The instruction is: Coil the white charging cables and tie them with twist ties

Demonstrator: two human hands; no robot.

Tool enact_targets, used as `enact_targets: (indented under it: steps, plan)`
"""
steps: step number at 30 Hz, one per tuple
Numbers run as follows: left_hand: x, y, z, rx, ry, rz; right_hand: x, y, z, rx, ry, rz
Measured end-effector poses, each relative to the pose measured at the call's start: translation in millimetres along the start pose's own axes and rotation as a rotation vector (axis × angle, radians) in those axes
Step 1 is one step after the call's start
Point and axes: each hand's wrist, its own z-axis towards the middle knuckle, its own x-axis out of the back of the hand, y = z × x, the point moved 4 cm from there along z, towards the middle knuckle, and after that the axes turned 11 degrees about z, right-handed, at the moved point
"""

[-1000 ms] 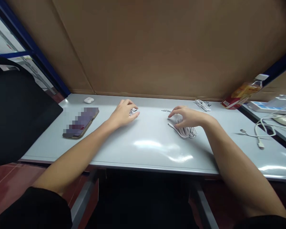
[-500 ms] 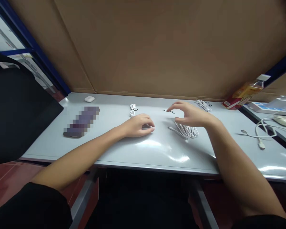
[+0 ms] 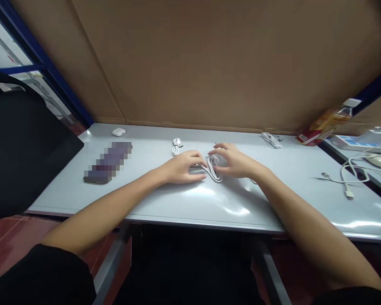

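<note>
A coiled white cable lies on the table between my hands. My right hand grips this coil from the right, fingers at its far side and thumb on its near side. Bits of white cable also show past my right wrist. My left hand rests on the table at the coil's left, thumb and fingers apart. One end of the cable reaches into the gap between them, without a visible grip on it. Thin black ties lie beyond my right hand, mostly hidden by it.
A small tied white cable lies behind my left hand. Farther left are a white earphone case and a pixelated flat object. Toward the right are another white cable bundle, a drink bottle and a loose cable. A brown panel rises behind.
My right hand has moved left and closed on the coiled cable, which now lies nearer my left hand. The cable's end is between my left fingers and thumb. My left hand has barely moved.
</note>
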Motion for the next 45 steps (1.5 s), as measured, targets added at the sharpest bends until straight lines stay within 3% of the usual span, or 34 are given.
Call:
enact_targets:
  steps: [4, 7, 10, 18, 26, 32, 37, 42, 45]
  plan:
    - [-3.3, -5.7, -0.5, 0.023, -0.071, -0.033, 0.2, -11.0, 1.4, 0.110, 0.059, 0.084]
    - [-4.2, -9.0, 0.0, 0.032, -0.109, -0.051, 9.2, -1.8, 2.0, 0.027, 0.069, 0.073]
    - [-4.7, -10.2, 0.9, 0.030, -0.122, -0.057, 11.1, 4.8, 2.6, -0.065, -0.011, 0.065]
    - [-8.6, -13.6, 2.5, -0.036, -0.104, -0.083, -8.0, -16.7, 8.4, 0.007, -0.124, 0.286]
    - [-2.8, -14.7, 3.8, 0.035, -0.132, -0.071, -7.0, -15.0, 4.9, -0.178, -0.156, 0.600]
    - [19.2, -21.0, 1.7, 0.189, -0.132, -0.131, 15.9, 0.3, -0.9, -0.309, -0.132, 0.390]
    - [21.5, -34.5, -1.4, 0.322, -0.149, -0.289, 22.5, 16.3, -0.5, -0.316, -0.120, 0.242]
    - [24.6, -39.2, -4.0, 0.314, -0.197, -0.420, 25.7, 23.8, 1.1, -0.350, 0.018, 0.253]
    - [26.8, -33.4, -5.5, 0.267, -0.288, -0.565, 29.5, 28.4, 2.1, -0.358, 0.105, 0.199]
